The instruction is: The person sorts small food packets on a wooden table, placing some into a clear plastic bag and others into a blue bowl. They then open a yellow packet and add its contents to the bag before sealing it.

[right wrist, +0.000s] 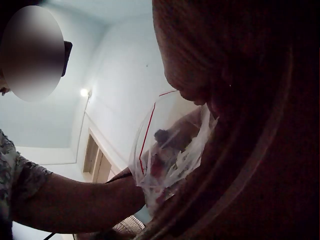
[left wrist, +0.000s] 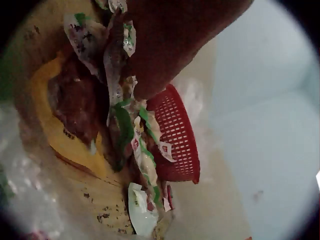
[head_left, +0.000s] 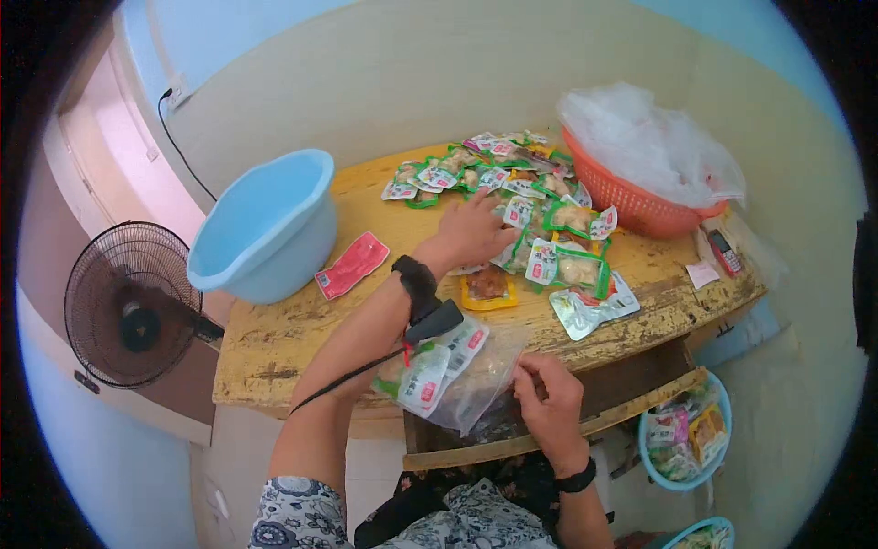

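My left hand [head_left: 473, 231] reaches over the table onto a pile of small sealed food packets [head_left: 578, 268], its fingers extended and resting on the near ones. Many packets are clear with green edges and white labels. Close by its wrist lies a yellow-edged packet [head_left: 487, 289] with brown food inside, seen larger in the left wrist view. With thumb and fingers my right hand [head_left: 551, 403] pinches the edge of a clear plastic bag [head_left: 491, 366]. Labelled packets [head_left: 428, 380] sit inside the bag, below my left forearm. The right wrist view shows the bag's red line.
A red basket [head_left: 631, 197] with clear plastic bags stands at the back right, a blue basin [head_left: 265, 229] at the left. Beside the basin lies a flat pink packet [head_left: 352, 265]. An open drawer [head_left: 594, 403] juts out under the bag. A fan [head_left: 137, 311] stands left.
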Tool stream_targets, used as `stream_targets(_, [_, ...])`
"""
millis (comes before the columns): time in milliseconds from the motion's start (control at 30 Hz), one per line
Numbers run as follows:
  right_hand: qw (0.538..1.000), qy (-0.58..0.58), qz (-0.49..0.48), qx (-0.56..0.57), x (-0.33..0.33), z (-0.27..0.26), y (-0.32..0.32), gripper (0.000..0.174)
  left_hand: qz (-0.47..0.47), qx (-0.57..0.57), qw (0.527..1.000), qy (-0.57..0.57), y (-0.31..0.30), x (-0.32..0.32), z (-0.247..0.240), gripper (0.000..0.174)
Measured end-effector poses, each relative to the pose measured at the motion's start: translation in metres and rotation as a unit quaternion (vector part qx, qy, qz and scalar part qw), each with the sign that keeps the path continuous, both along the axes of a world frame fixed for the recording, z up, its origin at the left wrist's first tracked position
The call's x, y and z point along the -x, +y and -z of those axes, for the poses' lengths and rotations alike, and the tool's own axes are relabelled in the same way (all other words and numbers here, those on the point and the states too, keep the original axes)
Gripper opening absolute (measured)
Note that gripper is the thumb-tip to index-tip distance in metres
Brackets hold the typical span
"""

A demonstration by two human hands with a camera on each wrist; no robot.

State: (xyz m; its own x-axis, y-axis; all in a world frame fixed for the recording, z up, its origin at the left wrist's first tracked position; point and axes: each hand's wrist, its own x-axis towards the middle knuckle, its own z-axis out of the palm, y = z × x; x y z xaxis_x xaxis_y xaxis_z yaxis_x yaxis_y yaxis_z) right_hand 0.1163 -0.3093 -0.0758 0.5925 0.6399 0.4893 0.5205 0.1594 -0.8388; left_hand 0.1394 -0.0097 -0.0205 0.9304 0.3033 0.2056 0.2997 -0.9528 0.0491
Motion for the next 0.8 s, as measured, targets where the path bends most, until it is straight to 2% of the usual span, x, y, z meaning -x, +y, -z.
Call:
stream_targets(100, [0.999,-0.035,-0.015,-0.009,-0.004,0.004,0.000,0.010,-0.025,-0.025,0.999,0.028,0.012,-0.011,0.010,0.059])
stream_targets(200, [1.000,0.015,-0.006,-0.007,-0.001,0.004,0.000,0.012,-0.065,0.116,0.991,0.030,0.000,-0.007,-0.025,0.060])
stream_targets(267, [1.000,-0.008,-0.015,-0.013,-0.003,0.006,0.000,0.010,-0.041,0.140,0.979,-0.140,0.013,-0.001,-0.021,0.053])
stream_targets(300, [0.999,-0.021,-0.022,-0.015,-0.004,0.007,0.000,0.010,-0.032,0.151,0.962,-0.224,0.015,0.006,-0.024,0.051])
stream_targets(400, [1.000,-0.020,-0.014,-0.001,-0.002,-0.002,-0.001,0.011,0.021,0.242,0.901,-0.360,0.025,0.032,-0.046,0.043])
stream_targets(500, [1.000,-0.001,0.002,0.009,0.000,0.003,-0.001,0.012,0.042,0.463,0.770,-0.438,0.009,0.069,-0.077,0.040])
stream_targets(600, [1.000,0.018,0.002,0.003,0.002,0.000,-0.001,0.010,0.033,0.512,0.737,-0.440,-0.013,0.104,-0.090,0.039])
stream_targets(700, [0.998,0.057,-0.009,-0.003,0.000,0.003,-0.002,0.009,0.059,0.569,0.685,-0.451,-0.041,0.130,-0.089,0.039])
stream_targets(800, [0.988,0.155,0.002,-0.024,0.001,-0.010,-0.010,0.009,0.065,0.600,0.676,-0.422,-0.072,0.156,-0.088,0.042])
